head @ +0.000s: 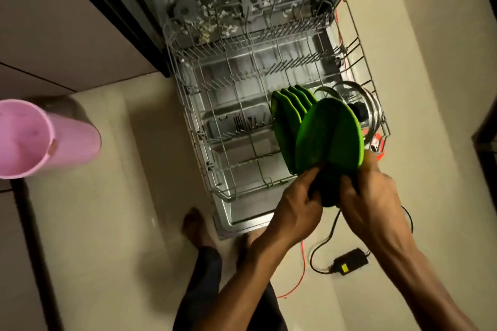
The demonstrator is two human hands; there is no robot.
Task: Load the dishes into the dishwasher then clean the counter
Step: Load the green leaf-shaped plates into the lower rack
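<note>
Both hands point(336, 196) gripping green plate's point(330, 137) edge

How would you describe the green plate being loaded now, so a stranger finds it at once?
Look at the pulled-out wire dishwasher rack. At its near right corner stands a row of green plates. The held green plate is nearest, gripped by both the left hand and right hand.

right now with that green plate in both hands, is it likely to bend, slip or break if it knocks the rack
The green plate looks like thick matte plastic, so probably stiff, light and unlikely to break. Both the left hand and right hand pinch only its lower edge, so it might slip if wet.
</note>
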